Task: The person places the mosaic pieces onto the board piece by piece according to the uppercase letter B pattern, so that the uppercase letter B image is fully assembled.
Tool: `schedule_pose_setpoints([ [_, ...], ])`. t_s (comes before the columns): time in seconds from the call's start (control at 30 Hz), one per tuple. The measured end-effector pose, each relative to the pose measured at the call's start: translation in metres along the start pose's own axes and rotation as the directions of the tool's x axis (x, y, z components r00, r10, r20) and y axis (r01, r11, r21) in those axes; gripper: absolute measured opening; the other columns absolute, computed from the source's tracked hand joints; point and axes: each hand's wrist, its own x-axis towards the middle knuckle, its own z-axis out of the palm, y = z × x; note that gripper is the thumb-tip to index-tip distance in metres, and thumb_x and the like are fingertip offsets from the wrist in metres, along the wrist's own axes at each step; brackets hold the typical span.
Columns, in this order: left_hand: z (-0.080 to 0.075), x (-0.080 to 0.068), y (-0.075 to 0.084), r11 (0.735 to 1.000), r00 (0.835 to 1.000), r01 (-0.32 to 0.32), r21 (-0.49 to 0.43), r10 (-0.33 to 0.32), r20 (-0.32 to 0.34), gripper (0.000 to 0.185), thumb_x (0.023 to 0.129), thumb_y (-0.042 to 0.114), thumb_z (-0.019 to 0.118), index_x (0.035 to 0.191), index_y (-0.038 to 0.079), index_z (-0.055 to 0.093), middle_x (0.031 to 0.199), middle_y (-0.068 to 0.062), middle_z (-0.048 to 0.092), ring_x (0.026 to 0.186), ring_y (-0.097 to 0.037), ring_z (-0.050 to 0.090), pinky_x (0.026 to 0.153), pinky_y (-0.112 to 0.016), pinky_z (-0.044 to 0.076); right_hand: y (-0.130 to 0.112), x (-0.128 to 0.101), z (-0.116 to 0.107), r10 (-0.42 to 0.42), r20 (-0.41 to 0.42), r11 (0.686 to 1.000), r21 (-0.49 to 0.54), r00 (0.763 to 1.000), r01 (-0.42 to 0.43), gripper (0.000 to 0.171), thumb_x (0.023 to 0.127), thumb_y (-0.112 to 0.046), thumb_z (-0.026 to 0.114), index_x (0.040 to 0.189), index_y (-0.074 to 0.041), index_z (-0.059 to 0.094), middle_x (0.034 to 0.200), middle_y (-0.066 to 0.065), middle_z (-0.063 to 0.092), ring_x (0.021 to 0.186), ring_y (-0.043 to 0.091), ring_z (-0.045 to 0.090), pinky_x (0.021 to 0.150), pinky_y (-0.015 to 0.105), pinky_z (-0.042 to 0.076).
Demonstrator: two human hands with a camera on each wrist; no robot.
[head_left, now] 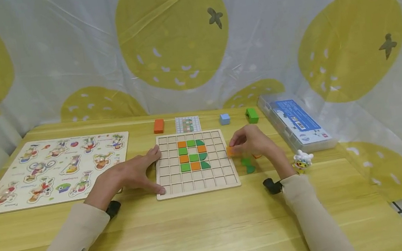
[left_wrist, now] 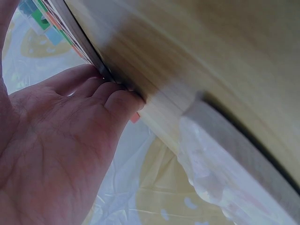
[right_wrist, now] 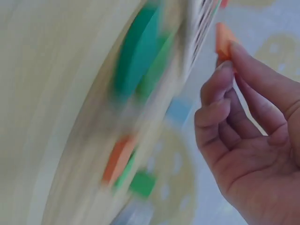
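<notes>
A wooden grid board (head_left: 197, 181) lies at the table's middle, with orange and green tiles (head_left: 192, 157) set in its central cells. My left hand (head_left: 136, 173) lies flat beside the board's left edge, fingers straight and touching its side (left_wrist: 101, 70). My right hand (head_left: 251, 142) hovers at the board's right edge and pinches a small orange tile (head_left: 230, 151) between thumb and fingertips; in the right wrist view the orange tile (right_wrist: 222, 40) pokes above the fingers. Loose green pieces (head_left: 247, 165) and an orange piece (head_left: 257, 156) lie by that hand.
An animal peg puzzle (head_left: 54, 169) sits at the left. Behind the board are an orange block (head_left: 158, 126), a pattern card (head_left: 187, 124), a blue block (head_left: 225, 118) and a green block (head_left: 251, 115). A clear plastic box (head_left: 295, 123) and a small toy figure (head_left: 301, 160) stand at the right.
</notes>
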Motion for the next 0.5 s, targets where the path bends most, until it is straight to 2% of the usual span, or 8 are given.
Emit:
schedule_pose_setpoints([
  [0.1,-0.001,0.000,0.001,1.000,1.000,0.008,0.003,-0.008,0.001,0.126,0.082,0.055,0.092,0.171,-0.001,0.022,0.179,-0.025,0.004,0.162,-0.050,0.017,0.126,-0.066,0.026,-0.024,0.008,0.018,-0.066,0.073,0.996,0.068,0.995,0.061,0.003,0.096,-0.004,0.082,0.097,0.000,0.083,0.089,0.008,0.080,0.078,0.025,0.075,0.073,0.034,0.061],
  [0.27,0.000,0.002,0.001,1.000,1.000,0.020,-0.004,-0.020,0.002,0.127,0.082,0.055,0.093,0.171,-0.001,0.021,0.179,-0.024,0.004,0.163,-0.049,0.017,0.127,-0.065,0.025,-0.058,0.020,0.055,-0.167,0.193,0.979,0.147,0.967,0.140,0.004,0.097,-0.003,0.080,0.097,-0.001,0.084,0.088,0.005,0.081,0.076,0.019,0.074,0.074,0.030,0.060],
  [0.37,0.000,0.003,0.000,0.999,0.999,0.032,-0.011,-0.032,0.002,0.127,0.081,0.056,0.092,0.171,0.000,0.021,0.179,-0.023,0.004,0.163,-0.048,0.017,0.128,-0.064,0.024,-0.070,0.023,0.071,-0.140,0.217,0.985,0.134,0.966,0.113,0.004,0.097,-0.004,0.081,0.097,-0.002,0.085,0.088,0.003,0.081,0.077,0.011,0.073,0.077,0.024,0.058],
  [0.5,0.000,0.003,-0.002,0.999,0.999,0.043,-0.016,-0.043,0.002,0.128,0.081,0.057,0.092,0.172,0.002,0.021,0.180,-0.021,0.004,0.163,-0.046,0.017,0.128,-0.063,0.024,-0.078,0.023,0.081,-0.068,0.199,0.995,0.091,0.978,0.051,0.003,0.095,-0.005,0.083,0.097,-0.003,0.086,0.090,0.001,0.080,0.078,0.009,0.071,0.076,0.023,0.056],
])
